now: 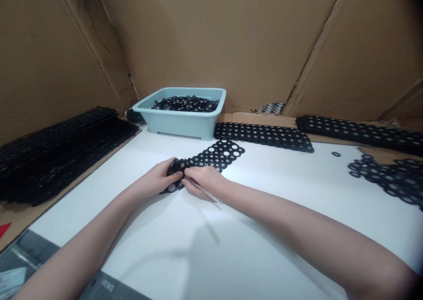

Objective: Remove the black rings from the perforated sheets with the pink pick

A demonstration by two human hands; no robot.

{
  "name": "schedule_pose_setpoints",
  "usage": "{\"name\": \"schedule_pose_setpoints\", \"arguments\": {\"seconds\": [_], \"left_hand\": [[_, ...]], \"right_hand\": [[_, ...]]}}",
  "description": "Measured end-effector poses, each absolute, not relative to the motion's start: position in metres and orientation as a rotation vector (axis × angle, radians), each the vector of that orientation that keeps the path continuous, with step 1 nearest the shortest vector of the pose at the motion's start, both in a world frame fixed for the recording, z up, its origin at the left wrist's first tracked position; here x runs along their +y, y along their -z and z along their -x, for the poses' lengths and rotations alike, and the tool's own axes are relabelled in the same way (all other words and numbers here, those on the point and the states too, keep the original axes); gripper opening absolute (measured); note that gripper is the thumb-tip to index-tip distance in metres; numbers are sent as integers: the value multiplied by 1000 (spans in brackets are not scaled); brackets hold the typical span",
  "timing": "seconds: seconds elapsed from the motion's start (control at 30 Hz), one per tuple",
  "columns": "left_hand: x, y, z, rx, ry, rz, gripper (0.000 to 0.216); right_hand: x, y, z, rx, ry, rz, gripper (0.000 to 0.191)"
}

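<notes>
A strip of black linked rings (216, 155) lies slantwise on the white board, its near end raised between my hands. My left hand (161, 175) grips that end, thumb on top and fingers behind. Close against it, my right hand (203, 181) pinches a thin, pale, slender tool (211, 195) whose tip is at the rings. The tool's exact kind does not show, and its tip is hidden by my fingers.
A light blue basin (181, 126) full of black ring pieces stands at the back. Stacked black strips (59, 150) lie left; more ring strips (264, 136) lie behind and right. One loose ring (335, 154) sits on the white board (280, 181). Cardboard walls (214, 40) enclose the back.
</notes>
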State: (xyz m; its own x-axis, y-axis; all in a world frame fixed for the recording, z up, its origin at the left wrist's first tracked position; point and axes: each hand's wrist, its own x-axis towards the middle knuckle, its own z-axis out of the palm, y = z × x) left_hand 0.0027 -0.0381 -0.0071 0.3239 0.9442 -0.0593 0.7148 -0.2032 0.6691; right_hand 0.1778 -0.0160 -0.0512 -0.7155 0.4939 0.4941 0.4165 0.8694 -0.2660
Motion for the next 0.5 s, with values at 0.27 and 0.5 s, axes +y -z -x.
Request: {"name": "schedule_pose_setpoints", "arguments": {"seconds": [0.27, 0.5], "left_hand": [[-39, 6, -4, 1477, -482, -2017, 23], [-42, 3, -6, 1529, -426, -2112, 19]], "right_hand": [[-16, 50, -178, -2472, -179, 653, 19], [-16, 49, -178, -2498, -176, 670, 19]]}}
